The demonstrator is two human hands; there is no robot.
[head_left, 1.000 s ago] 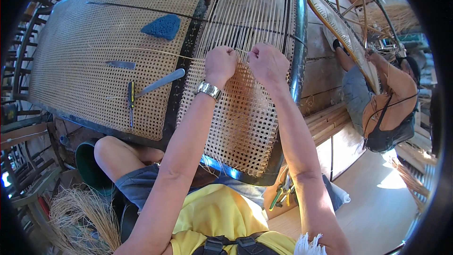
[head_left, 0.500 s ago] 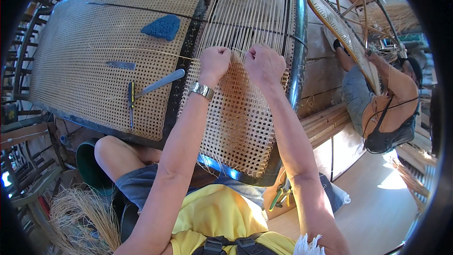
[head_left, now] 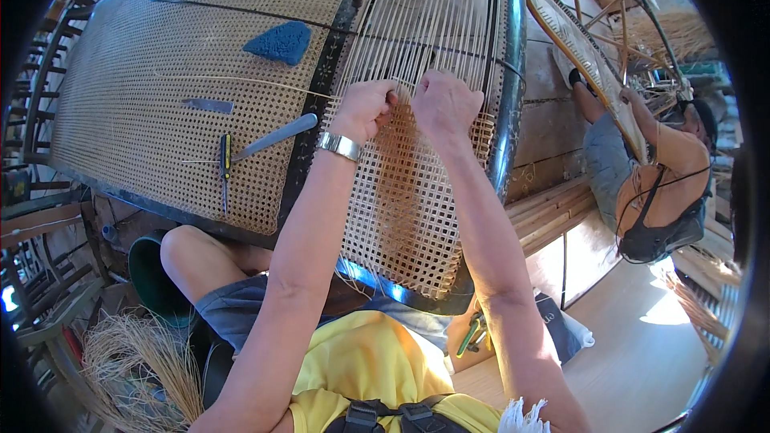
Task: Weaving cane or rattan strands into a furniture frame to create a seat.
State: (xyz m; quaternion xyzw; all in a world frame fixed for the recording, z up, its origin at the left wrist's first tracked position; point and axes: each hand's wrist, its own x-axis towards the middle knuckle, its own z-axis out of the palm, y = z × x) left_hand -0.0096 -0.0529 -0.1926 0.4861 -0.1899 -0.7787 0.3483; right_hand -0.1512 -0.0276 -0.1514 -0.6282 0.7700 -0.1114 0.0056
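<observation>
Top-down view of a person's 2 bare hands at a cane panel, centre of view, set in a dark frame. Nearer the body it's an open square mesh w/ a reddish-brown streak; farther off, only long strands run lengthwise, uncrossed by weave. L hand & R hand sit side by side at the boundary btwn the two, both closed, fingers curled in. Can't tell if a strand is pinched in either; fingertips mostly hidden. A loose pale strand runs in from the L, ending by the L hand. A dark rod crosses the long strands just beyond the knuckles.

Step looks like working a strand crosswise, judging by hand position. To do it well: keep both hands close to the mesh edge, pull evenly L & R, & snug each pass down parallel to the last w/o bowing the long strands. Check over/under order before tightening; cane may split or kink if yanked, esp. if dry. Keep the loose strand flat & untwisted, clear of the screwdriver & spatula-like blade lying on the panel at L.
</observation>
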